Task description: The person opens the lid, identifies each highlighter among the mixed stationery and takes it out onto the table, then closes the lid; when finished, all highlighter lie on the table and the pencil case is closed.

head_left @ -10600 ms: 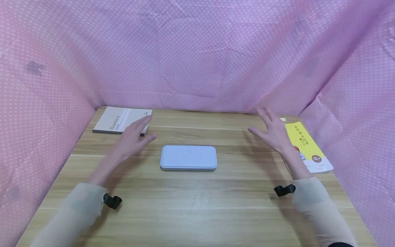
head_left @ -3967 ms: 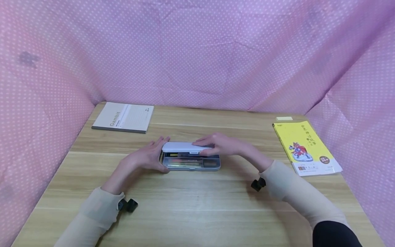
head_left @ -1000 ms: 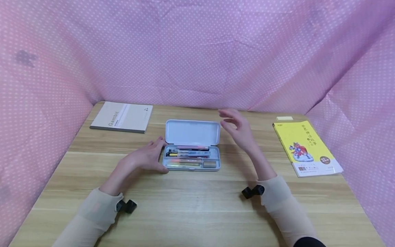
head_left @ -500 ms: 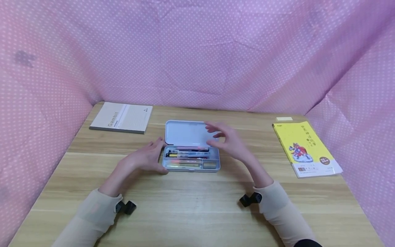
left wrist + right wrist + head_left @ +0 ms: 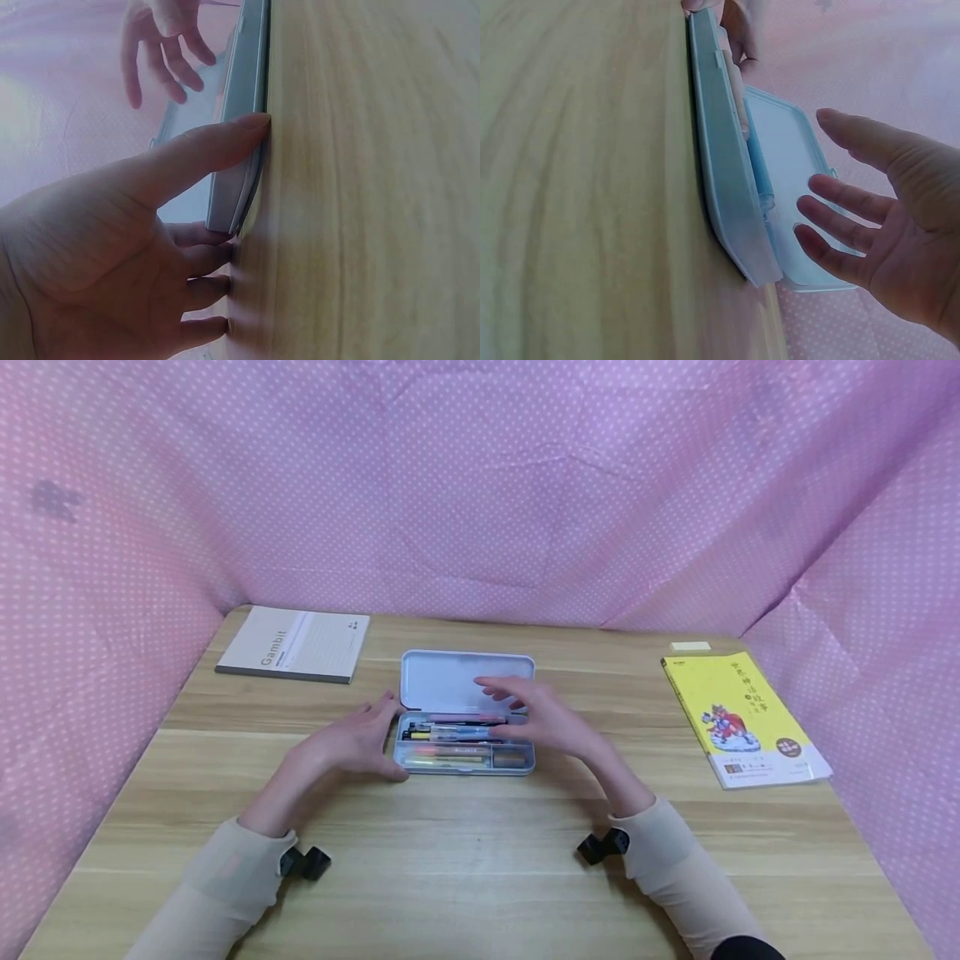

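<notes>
Two hands at an open pencil case (image 5: 731, 165) on the desk (image 5: 480, 877)
The left hand (image 5: 351, 745) grips the case's left end, thumb on its front wall, forefinger at the end nearer the lid (image 5: 442, 681); the right hand (image 5: 551, 720), fingers spread and holding nothing, hovers above the case's right half. Pens (image 5: 453, 734) lie inside the case, lengthwise, and its lid is swung back behind it. Left of the case and farther back is a grey notebook (image 5: 322, 646); well to its right, a yellow book (image 5: 742, 714)
</notes>
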Available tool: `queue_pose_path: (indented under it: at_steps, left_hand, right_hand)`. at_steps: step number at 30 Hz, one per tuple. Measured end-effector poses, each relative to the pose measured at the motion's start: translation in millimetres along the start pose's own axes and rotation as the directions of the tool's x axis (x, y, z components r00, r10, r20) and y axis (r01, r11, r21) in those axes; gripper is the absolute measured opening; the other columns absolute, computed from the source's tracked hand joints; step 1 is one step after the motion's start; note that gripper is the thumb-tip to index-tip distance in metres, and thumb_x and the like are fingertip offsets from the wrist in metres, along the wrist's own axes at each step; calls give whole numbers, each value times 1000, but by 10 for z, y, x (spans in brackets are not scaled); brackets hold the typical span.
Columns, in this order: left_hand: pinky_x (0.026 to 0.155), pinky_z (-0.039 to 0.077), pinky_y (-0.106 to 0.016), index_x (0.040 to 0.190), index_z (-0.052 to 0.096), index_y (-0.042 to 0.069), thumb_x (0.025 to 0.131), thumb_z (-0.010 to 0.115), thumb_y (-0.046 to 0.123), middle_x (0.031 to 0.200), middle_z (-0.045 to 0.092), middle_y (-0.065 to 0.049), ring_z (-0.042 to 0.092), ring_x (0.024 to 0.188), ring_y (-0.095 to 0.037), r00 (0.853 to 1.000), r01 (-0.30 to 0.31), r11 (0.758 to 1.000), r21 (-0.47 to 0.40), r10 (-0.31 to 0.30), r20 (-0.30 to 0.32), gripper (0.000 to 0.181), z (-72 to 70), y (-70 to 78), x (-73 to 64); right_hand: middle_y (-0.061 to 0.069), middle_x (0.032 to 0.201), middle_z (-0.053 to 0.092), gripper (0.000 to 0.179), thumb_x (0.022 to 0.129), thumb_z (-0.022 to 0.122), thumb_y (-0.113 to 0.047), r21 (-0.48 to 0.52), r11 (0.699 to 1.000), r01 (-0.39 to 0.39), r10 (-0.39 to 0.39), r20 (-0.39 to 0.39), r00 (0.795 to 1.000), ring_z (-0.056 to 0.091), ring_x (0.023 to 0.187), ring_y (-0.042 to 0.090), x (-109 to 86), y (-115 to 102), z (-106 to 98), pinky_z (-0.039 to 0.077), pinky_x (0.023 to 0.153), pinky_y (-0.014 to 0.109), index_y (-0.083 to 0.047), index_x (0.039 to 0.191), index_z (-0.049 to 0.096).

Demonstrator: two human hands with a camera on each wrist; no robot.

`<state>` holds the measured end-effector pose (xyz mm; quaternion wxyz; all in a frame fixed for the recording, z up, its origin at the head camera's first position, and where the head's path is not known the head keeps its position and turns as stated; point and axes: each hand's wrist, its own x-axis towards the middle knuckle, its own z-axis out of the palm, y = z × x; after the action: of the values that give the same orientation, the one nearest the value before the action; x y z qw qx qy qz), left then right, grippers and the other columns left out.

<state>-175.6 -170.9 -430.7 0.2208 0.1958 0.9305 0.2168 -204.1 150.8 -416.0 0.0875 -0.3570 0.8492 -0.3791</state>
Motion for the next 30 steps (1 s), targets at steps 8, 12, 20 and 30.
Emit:
queue_pose_path:
  at_steps: [8, 12, 20, 30]
  left_hand:
    - [125, 22, -69, 148, 36, 1, 73, 87, 43, 165, 18, -37, 25, 151, -58, 1000, -9, 1000, 7, 9, -13, 100, -19, 40, -5]
    - [128, 15, -68, 151, 33, 1, 75, 87, 43, 167, 16, -36, 20, 156, -52, 1000, 1, 1000, 27, -1, -7, 102, -23, 48, 11]
    - [127, 15, -69, 150, 33, 1, 74, 87, 43, 166, 18, -36, 22, 155, -51, 1000, 7, 999, 44, -7, -7, 102, -22, 50, 6]
    - [127, 14, -70, 151, 33, 0, 75, 87, 44, 166, 16, -37, 20, 155, -52, 1000, 4, 999, 46, -4, -1, 103, -21, 52, 4]
  right_hand:
    - [9, 145, 62, 71, 88, 82, -24, -66, 997, -43, 47, 58, 997, 61, 130, 26, 2, 3, 86, 53, 110, 48, -21, 152, 51]
    - [7, 145, 62, 68, 89, 81, -25, -120, 992, -49, 57, 67, 996, 59, 131, 24, 17, -3, 116, 51, 113, 47, -20, 150, 53]
    - [5, 142, 64, 66, 88, 82, -27, -231, 970, -80, 99, 75, 992, 58, 133, 23, 40, -57, 151, 50, 114, 47, -20, 149, 55]
    - [4, 135, 67, 55, 91, 78, -29, -277, 954, -112, 140, 83, 987, 59, 128, 23, 56, -69, 185, 52, 111, 46, -20, 143, 61]
